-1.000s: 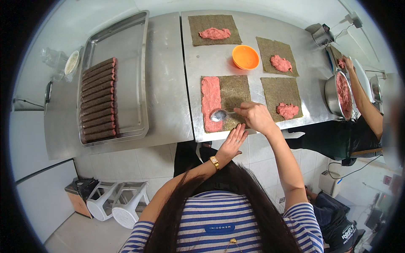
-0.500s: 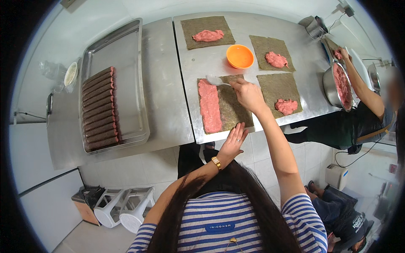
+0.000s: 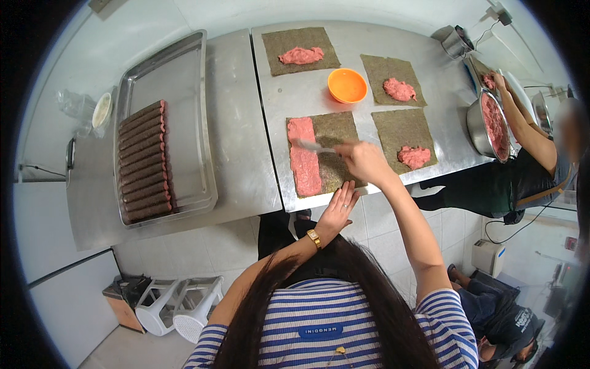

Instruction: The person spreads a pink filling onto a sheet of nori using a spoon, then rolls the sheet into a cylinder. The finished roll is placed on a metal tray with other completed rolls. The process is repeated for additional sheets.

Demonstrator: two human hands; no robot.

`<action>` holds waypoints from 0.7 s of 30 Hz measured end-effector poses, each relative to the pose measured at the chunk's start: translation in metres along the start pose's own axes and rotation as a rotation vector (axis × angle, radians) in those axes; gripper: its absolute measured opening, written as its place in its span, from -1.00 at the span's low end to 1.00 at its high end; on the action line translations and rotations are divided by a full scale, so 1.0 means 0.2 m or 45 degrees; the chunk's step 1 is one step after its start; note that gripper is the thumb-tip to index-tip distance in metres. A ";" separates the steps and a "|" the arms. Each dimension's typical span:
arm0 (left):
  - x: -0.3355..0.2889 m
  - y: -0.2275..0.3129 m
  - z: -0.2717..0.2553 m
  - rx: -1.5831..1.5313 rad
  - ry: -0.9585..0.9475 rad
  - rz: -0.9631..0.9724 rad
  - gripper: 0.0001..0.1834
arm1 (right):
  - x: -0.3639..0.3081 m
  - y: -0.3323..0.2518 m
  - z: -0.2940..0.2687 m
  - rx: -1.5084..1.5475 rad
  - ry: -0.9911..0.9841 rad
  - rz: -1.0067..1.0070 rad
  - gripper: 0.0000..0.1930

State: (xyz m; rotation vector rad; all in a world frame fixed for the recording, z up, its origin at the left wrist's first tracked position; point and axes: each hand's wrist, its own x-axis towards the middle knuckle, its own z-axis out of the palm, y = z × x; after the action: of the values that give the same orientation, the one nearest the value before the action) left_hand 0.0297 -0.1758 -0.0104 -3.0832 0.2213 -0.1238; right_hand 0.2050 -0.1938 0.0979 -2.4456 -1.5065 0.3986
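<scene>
A dark seaweed sheet [image 3: 337, 144] lies at the near edge of the steel table [image 3: 369, 98], with a strip of pink meat paste [image 3: 304, 157] spread along its left side. My right hand [image 3: 364, 161] holds a metal spoon [image 3: 313, 146] whose tip rests on the paste. My left hand [image 3: 338, 208] lies flat with fingers apart at the table's near edge, just below the sheet. An orange bowl [image 3: 347, 85] stands beyond the sheet.
Three more seaweed sheets carry lumps of paste [image 3: 300, 55] [image 3: 399, 89] [image 3: 414, 156]. A steel tray [image 3: 163, 132] on the left holds a row of dark rolls [image 3: 142, 163]. At the right another person's arm [image 3: 522, 123] reaches beside a metal bowl of paste [image 3: 488, 123]. White stools [image 3: 178, 304] stand below.
My right hand drew the spoon from the sheet's near end up to its far end, then back toward the middle of the paste strip. My left hand slid slightly lower off the sheet.
</scene>
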 end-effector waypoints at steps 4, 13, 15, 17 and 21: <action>0.02 -0.01 -0.01 -0.025 -0.039 0.007 0.06 | 0.21 0.03 0.05 -0.027 0.173 0.140 -0.71; 0.00 0.01 0.04 0.014 0.012 0.003 0.07 | -0.03 -0.08 -0.01 0.002 -0.248 -0.136 -0.74; 0.00 0.01 0.04 0.017 -0.001 0.002 0.08 | -0.01 -0.07 -0.05 -0.012 -0.273 -0.105 -0.73; 0.01 0.01 0.03 -0.011 -0.014 -0.007 0.08 | 0.07 -0.06 -0.07 -0.046 -0.092 -0.071 -0.75; 0.03 0.00 0.03 0.019 -0.065 0.004 0.07 | 0.28 -0.06 -0.04 -0.267 0.095 -0.026 -0.72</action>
State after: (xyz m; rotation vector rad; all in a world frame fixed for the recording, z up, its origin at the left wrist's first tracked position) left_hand 0.0352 -0.1772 -0.0153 -3.0663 0.2215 -0.0461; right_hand 0.2225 -0.1387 0.1029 -2.5673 -1.6134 0.1501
